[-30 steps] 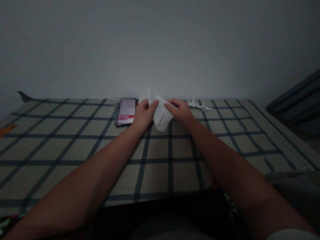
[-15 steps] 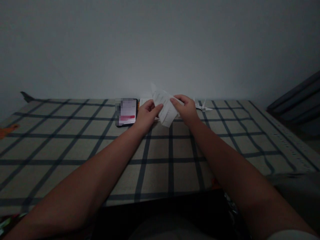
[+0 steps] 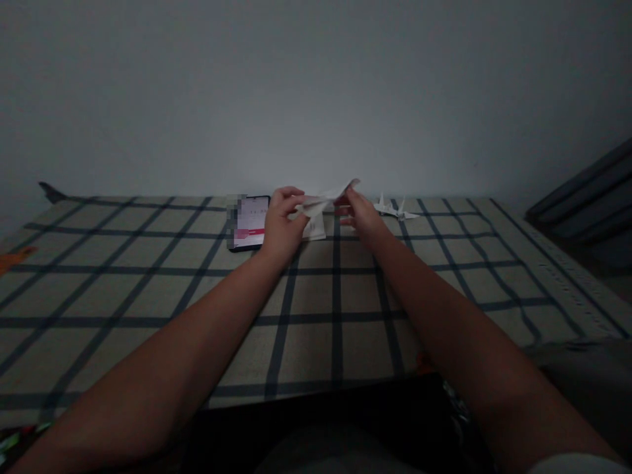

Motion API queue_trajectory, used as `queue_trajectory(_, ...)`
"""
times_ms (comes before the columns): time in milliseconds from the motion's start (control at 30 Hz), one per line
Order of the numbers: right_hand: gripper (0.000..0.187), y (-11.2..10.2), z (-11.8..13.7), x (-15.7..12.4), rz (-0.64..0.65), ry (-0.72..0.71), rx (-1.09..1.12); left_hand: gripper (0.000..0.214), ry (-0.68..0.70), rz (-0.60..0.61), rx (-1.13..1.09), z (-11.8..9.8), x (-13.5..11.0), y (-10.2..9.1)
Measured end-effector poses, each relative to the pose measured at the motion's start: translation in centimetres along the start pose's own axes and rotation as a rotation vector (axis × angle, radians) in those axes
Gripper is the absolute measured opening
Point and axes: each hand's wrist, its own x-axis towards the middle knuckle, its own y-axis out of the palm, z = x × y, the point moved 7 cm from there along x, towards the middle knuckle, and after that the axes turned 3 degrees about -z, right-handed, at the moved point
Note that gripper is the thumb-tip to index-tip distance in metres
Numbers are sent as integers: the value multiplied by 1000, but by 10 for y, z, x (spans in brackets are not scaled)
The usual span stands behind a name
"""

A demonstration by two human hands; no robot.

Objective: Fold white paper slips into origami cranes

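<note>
A folded sheet of white paper [image 3: 323, 199] is held up between my two hands, seen nearly edge-on. My left hand [image 3: 285, 220] pinches its left end between thumb and fingers. At the other end, my right hand [image 3: 358, 209] grips the raised right corner, its lower fingers loosely curled beneath. Under the held sheet, another white paper [image 3: 315, 229] lies on the checked cloth, partly hidden by my left hand. Just right of my right hand sit white folded paper cranes [image 3: 399, 210].
A phone [image 3: 251, 224] with a lit screen lies left of my left hand. The checked cloth [image 3: 311, 289] covers the surface up to a pale wall [image 3: 316, 92]. An orange item [image 3: 17, 258] lies at the left edge, and dark grey fabric [image 3: 592, 201] stands at the right.
The held paper has turned from facing me to nearly flat and edge-on, with its right corner raised. The paper lying underneath and more of the cranes have come into sight.
</note>
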Motion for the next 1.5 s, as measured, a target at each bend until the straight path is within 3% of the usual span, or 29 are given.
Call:
queue_trajectory(133, 76, 3, 7, -5, 87, 60, 203, 28, 229, 82, 243, -16, 0, 0)
queue_trajectory(233, 74, 6, 12, -6, 119, 24, 262, 32, 234, 95, 296, -17, 0, -2)
queue_trajectory(333, 59, 8, 9, -4, 142, -32, 269, 35, 200, 121, 286, -15, -1, -1)
queue_trajectory(400, 65, 4, 2, -1, 109, -56, 259, 38, 164, 158, 250, -12, -3, 3)
queue_trajectory(500, 74, -5, -6, 7, 68, -107, 175, 42, 21, 144, 88, -4, -4, 8)
queue_trajectory(600, 82, -11, -3, 9, 42, -201, 84, 47, -322, -2, -224, 11, -5, 7)
queue_trajectory(667, 88, -10, 3, 5, 62, -250, 15, 43, -544, 25, -369, 16, -11, 15)
queue_trajectory(767, 94, -3, 13, -3, 81, -291, -61, 51, -626, 79, -429, 9, -14, 21)
queue_trajectory(933, 99, 3, 15, -6, 74, -255, 13, 53, -593, -18, -426, 11, -13, 14)
queue_trajectory(1100, 57, 9, 3, -5, 136, -53, 113, 50, -553, -78, -442, 19, -11, 11)
queue_trajectory(1267, 46, 4, 8, -9, 44, -66, 125, 58, -556, -44, -467, 29, -11, 14)
queue_trajectory(1500, 43, 4, 10, -11, 24, -81, 48, 69, -495, -34, -398, 36, -10, 13)
